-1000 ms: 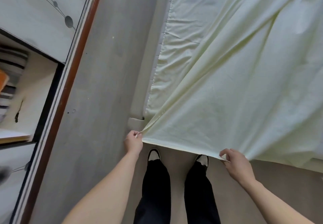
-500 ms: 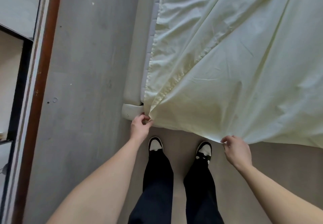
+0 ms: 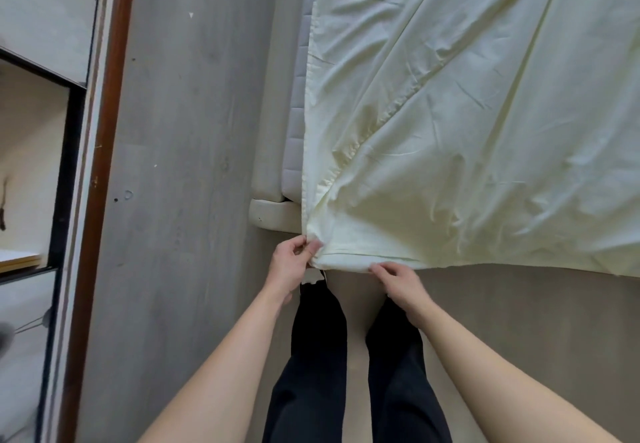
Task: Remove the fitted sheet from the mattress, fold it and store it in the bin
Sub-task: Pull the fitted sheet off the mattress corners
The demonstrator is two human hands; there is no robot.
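Grey floor (image 3: 194,165) runs along one side of the mattress (image 3: 294,131), whose quilted side shows bare beside the sheet (image 3: 467,113); the sheet lies loose and creased over the mattress top, its near edge hanging over the end of the mattress, just above the hands. The corner of the sheet is pinched by the left hand (image 3: 289,264), thumb and fingertips closed on a small bunch of cloth; the near hem, a little along from that corner, is touched by the right hand (image 3: 398,283), whose fingers are bent over the edge, though whether cloth is truly gripped there cannot be told. By the look of it, the step in hand is squaring up the edge for a fold; it would be done best if the hem were taken firmly by both hands, the corner seam kept uppermost, and the cloth drawn taut before being lifted, so that no slack drags on the floor. Beside the mattress corner a pale bed-frame foot (image 3: 273,214) projects; past the floor strip a cabinet (image 3: 52,131) with a brown edge is seen; no bin is in view.
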